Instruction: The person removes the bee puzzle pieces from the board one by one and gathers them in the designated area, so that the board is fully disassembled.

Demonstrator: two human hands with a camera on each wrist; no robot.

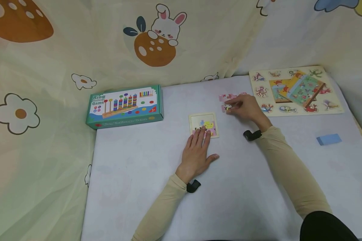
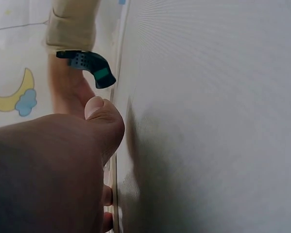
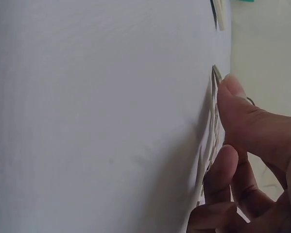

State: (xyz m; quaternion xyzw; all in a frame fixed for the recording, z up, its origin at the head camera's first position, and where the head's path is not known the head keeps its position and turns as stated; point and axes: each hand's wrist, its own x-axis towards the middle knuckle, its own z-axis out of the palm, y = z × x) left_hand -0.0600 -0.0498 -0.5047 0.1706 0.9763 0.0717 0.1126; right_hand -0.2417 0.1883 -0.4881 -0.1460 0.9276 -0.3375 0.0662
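My left hand (image 1: 196,154) lies flat, its straight fingertips resting on the lower part of a small square puzzle tray (image 1: 198,119). Inside that tray are pieces with a yellow chick and pink areas, partly covered by the fingers. To the right of it, my right hand (image 1: 246,107) pinches a small puzzle piece (image 1: 228,107) at a group of loose pink puzzle pieces (image 1: 225,97). The right wrist view shows the thumb (image 3: 235,99) against a slightly raised piece edge (image 3: 215,73), with the other fingers bent beneath. Most of the piece's picture is hidden.
A green Ring Game box (image 1: 125,107) stands at the back left. At the back right lies a wooden sea-animal board (image 1: 277,109) with two colourful square puzzles (image 1: 304,88) on top. A blue block (image 1: 329,139) lies near the right edge. A patterned curtain (image 1: 108,43) hangs behind.
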